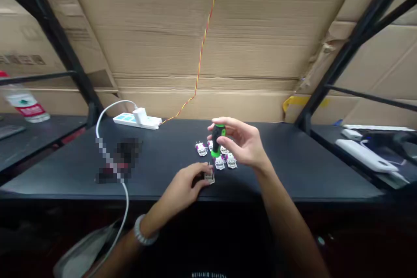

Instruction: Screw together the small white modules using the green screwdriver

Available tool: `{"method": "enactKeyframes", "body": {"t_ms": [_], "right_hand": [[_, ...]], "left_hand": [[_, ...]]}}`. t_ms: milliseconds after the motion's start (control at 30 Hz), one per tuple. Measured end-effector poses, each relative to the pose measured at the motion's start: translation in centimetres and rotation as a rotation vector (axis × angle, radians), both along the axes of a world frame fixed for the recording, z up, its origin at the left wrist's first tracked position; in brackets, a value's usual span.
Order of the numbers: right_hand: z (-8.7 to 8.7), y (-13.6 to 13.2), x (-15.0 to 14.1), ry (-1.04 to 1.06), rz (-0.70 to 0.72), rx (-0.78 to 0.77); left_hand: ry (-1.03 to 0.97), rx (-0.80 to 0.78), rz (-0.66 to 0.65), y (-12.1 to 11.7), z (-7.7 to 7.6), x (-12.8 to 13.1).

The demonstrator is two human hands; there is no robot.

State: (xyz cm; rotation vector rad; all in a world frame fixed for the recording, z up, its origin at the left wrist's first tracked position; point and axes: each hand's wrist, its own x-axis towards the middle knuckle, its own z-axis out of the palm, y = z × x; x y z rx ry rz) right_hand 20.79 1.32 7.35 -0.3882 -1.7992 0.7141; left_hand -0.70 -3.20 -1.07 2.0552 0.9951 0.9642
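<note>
My right hand [241, 141] grips a stubby green-and-black screwdriver [216, 139], held upright over the small parts on the dark tabletop. Below it and to the left, my left hand [185, 182] pinches a small white mechanical part [209, 177] at the table's front. The screwdriver's shaft is too thin to make out clearly, so I cannot tell whether its tip touches that part. Several similar white parts with purple bits lie just behind, among them one at the left [201, 149] and one at the right [231, 160]; the right hand and screwdriver partly hide others.
A white power strip [151, 122] with a plugged-in charger [140, 115] lies at the back left; its white cable [126, 200] runs over the front edge. A blurred dark object [127, 156] sits beside the cable. Black frame posts [339, 61] flank the table [293, 173].
</note>
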Motion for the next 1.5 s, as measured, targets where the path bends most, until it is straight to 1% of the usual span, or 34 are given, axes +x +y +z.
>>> {"method": "enactKeyframes", "body": {"t_ms": [67, 100, 133, 200, 233, 267, 333, 367, 433, 533, 600, 667, 733, 800, 833, 900, 967, 1033, 1100, 1200, 1267, 1333, 1400, 1500], "right_hand": [[0.3, -0.5, 0.1, -0.045, -0.202, 0.135], [0.4, -0.8, 0.1, -0.053, -0.266, 0.209], [0.5, -1.0, 0.2, -0.067, -0.301, 0.255], [0.8, -1.6, 0.4, -0.078, -0.298, 0.326], [0.9, -1.9, 0.6, -0.087, -0.280, 0.330], [1.0, -2.1, 0.9, -0.123, -0.243, 0.289], [1.2, -2.4, 1.4, -0.177, -0.114, 0.160], [1.3, -2.5, 1.7, -0.180, -0.090, 0.135], [1.4, -2.5, 1.8, -0.185, -0.164, 0.152], [1.2, -2.4, 1.3, -0.162, -0.379, 0.263], [1.0, -2.6, 0.9, -0.171, -0.458, 0.325], [0.9, -2.9, 0.7, -0.218, -0.437, 0.314], [1.0, -3.5, 0.5, -0.265, -0.371, 0.222], [1.4, -4.0, 0.2, -0.289, -0.358, 0.119], [1.6, -4.3, 0.0, -0.287, -0.386, 0.093], [2.0, -4.6, -0.7, -0.273, -0.472, 0.097], [2.2, -4.8, -1.4, -0.274, -0.547, 0.150], [2.3, -4.9, -1.7, -0.291, -0.590, 0.203], [2.1, -4.9, -1.5, -0.313, -0.547, 0.187], [2.0, -4.1, -0.6, -0.308, -0.344, 0.038], [2.0, -3.1, 0.1, -0.273, -0.231, -0.015], [2.1, -1.8, 0.4, -0.239, -0.194, 0.021], [2.1, -0.8, 0.3, -0.243, -0.187, 0.099], [2.0, -0.4, -0.1, -0.230, -0.197, 0.184]], "left_hand": [[-0.007, -0.005, 0.005, -0.1, 0.0, 0.0], [-0.007, -0.008, 0.009, -0.2, 0.0, -0.1], [-0.004, -0.014, 0.013, -0.3, 0.1, -0.1], [0.003, -0.026, 0.013, -0.4, 0.2, -0.2], [0.003, -0.031, 0.011, -0.5, 0.2, -0.2], [0.003, -0.037, 0.008, -0.6, 0.2, -0.2], [-0.002, -0.041, 0.007, -0.7, 0.2, -0.2], [-0.004, -0.036, 0.012, -0.8, 0.1, -0.1], [0.000, -0.011, 0.029, -0.8, -0.1, -0.1], [0.005, 0.028, 0.037, -0.9, -0.7, 0.0], [0.000, 0.043, 0.022, -0.9, -1.0, 0.0], [-0.012, 0.055, 0.010, -0.8, -1.3, -0.1], [-0.023, 0.063, 0.004, -0.8, -1.5, -0.1], [-0.026, 0.058, 0.003, -0.8, -1.6, -0.1], [-0.024, 0.054, 0.002, -0.8, -1.7, -0.1], [-0.019, 0.065, -0.002, -0.9, -2.1, -0.1], [-0.022, 0.095, 0.005, -0.9, -2.4, -0.2], [-0.023, 0.121, 0.022, -0.9, -2.6, -0.2], [-0.006, 0.124, 0.026, -0.9, -2.6, -0.2], [0.030, 0.123, 0.008, -1.1, -2.2, -0.2], [0.045, 0.142, -0.004, -1.3, -2.0, -0.2], [0.063, 0.139, -0.008, -1.5, -1.8, -0.1], [0.060, 0.109, -0.001, -1.7, -1.4, 0.0], [0.040, 0.041, 0.025, -1.9, -0.9, 0.0]]}}
